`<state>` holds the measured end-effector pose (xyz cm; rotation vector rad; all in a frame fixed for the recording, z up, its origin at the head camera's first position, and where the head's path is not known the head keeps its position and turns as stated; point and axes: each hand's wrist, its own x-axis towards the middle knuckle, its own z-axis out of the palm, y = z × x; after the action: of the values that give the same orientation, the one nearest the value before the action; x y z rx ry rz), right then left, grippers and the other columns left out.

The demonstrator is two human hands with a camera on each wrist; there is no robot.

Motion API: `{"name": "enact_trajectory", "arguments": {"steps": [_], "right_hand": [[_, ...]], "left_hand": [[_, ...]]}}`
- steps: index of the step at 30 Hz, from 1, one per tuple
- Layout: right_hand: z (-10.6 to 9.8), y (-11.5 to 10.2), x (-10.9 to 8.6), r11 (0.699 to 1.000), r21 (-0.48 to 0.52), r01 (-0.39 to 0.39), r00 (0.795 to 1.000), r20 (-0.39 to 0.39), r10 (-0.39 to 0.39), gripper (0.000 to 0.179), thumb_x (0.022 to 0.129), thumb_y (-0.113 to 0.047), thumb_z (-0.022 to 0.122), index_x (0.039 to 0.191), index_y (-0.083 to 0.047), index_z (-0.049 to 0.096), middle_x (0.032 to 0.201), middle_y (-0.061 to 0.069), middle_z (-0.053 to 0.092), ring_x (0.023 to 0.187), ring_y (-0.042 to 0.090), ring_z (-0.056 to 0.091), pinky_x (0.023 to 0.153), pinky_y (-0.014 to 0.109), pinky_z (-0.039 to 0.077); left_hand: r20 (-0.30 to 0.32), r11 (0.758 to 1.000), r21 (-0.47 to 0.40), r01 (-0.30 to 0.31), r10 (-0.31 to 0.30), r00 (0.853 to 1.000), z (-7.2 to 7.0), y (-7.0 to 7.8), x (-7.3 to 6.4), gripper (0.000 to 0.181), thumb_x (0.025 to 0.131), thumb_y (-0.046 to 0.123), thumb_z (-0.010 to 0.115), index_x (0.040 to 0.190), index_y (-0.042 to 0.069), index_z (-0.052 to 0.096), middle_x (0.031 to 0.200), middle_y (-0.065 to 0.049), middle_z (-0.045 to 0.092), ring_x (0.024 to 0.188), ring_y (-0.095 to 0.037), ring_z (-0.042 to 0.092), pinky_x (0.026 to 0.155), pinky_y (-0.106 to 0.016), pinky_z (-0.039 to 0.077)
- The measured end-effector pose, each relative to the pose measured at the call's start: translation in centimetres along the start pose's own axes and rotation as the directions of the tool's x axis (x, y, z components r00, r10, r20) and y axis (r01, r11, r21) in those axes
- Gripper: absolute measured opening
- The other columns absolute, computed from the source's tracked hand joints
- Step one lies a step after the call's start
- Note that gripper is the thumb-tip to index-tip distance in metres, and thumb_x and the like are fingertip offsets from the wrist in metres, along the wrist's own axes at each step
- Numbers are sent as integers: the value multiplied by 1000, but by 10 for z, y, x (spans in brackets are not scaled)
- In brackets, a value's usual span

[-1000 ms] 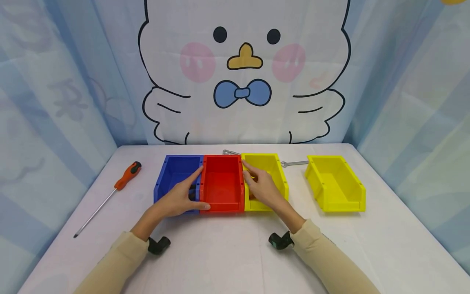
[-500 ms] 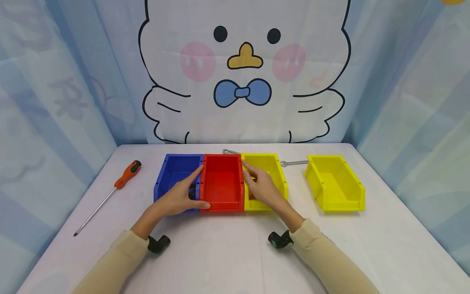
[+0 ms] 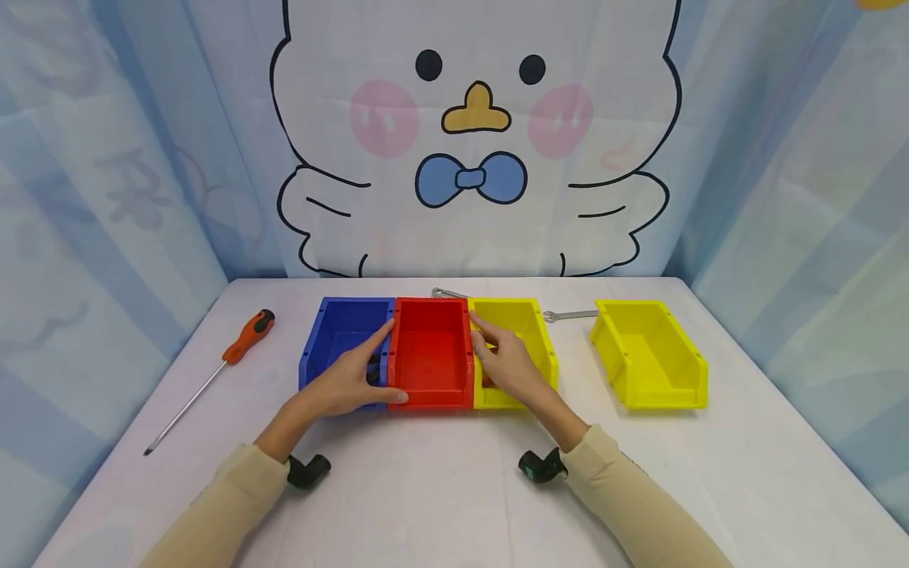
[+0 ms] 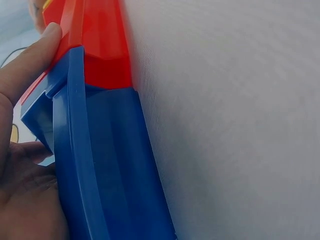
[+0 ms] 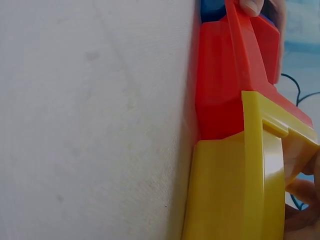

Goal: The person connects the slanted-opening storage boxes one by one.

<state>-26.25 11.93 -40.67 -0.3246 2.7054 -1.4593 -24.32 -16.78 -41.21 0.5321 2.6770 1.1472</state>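
1. Misalignment looks the likeliest trouble: if one hand pushes harder than the other, the blue storage bin (image 3: 341,335), red storage bin (image 3: 431,351) and adjoining yellow storage bin (image 3: 525,327) could skew out of line.
2. Fingertips at the two seams might get nipped should the walls be squeezed together.
3. A shove to the right could bring the row against the combination wrench (image 3: 568,315) near the separate yellow bin (image 3: 653,355).
4. The left hand (image 3: 348,383) spreads wide across the blue bin, index at the blue-red seam, thumb on the red bin's near left corner.
5. The right hand (image 3: 511,364) reaches over the adjoining yellow bin, index and thumb narrowly apart at its left wall; the red bin sits between both hands.
6. Something dark under the left hand, perhaps only shadow, is too obscured to identify.
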Motion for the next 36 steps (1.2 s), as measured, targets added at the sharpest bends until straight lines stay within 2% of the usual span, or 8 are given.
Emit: {"name": "enact_trajectory", "arguments": {"steps": [6,11,15,21,25,30,33,36], "right_hand": [[2,2,0,1000,-6,-6,1000,-13,6,54,112,-30,52,164,-25,39,159,12,57,125,29,68,100,39,64],[2,3,1,1000,-2,21,1000,-14,-21,54,112,-30,51,165,-24,39,157,13,59,122,28,69,100,39,64],[1,4,1,998,-36,42,999,-18,-43,54,112,-29,51,165,-22,39,155,14,61,119,28,70,101,39,64],[-10,1,-5,987,-116,115,991,-55,-122,52,111,-25,55,160,-13,48,151,17,63,126,35,71,107,47,60],[-28,0,-13,970,-163,183,976,-91,-199,48,109,-22,58,155,-7,53,150,17,64,129,37,70,105,50,60],[-65,3,-24,956,-193,223,957,-144,-252,44,109,-19,60,151,-9,58,147,14,67,127,33,71,97,48,64],[-89,8,-29,953,-223,206,950,-188,-250,43,109,-18,60,151,-10,57,146,13,67,128,33,70,97,49,64],[-111,18,-33,950,-252,185,944,-223,-243,43,109,-17,60,151,-7,57,147,15,67,128,35,70,99,50,63]], "left_hand": [[-2,1000,10,-4,4,1000,1,1,0,121,86,46,87,173,27,5,177,-19,22,160,-51,29,113,-69,48],[-8,1000,26,-12,12,1000,0,1,1,121,86,47,87,173,24,6,177,-20,23,159,-51,30,114,-69,48],[-13,999,45,-27,27,1000,2,1,2,120,87,49,85,173,20,6,177,-20,22,160,-50,28,115,-69,46],[-64,993,107,-53,60,996,6,5,1,110,93,50,77,172,19,8,179,-20,9,163,-52,18,118,-77,35],[-141,981,183,-65,92,986,10,13,1,102,95,49,74,172,19,14,179,-21,6,162,-54,16,114,-80,36],[-225,957,268,-109,173,959,20,37,7,91,98,38,74,170,15,23,179,-19,8,164,-50,11,116,-76,39],[-224,949,287,-127,196,955,26,54,10,89,98,36,74,169,16,25,179,-15,11,164,-46,16,117,-71,42],[-178,954,266,-139,190,965,31,69,12,89,98,37,73,170,17,25,179,-13,16,163,-42,24,117,-68,44]]}}
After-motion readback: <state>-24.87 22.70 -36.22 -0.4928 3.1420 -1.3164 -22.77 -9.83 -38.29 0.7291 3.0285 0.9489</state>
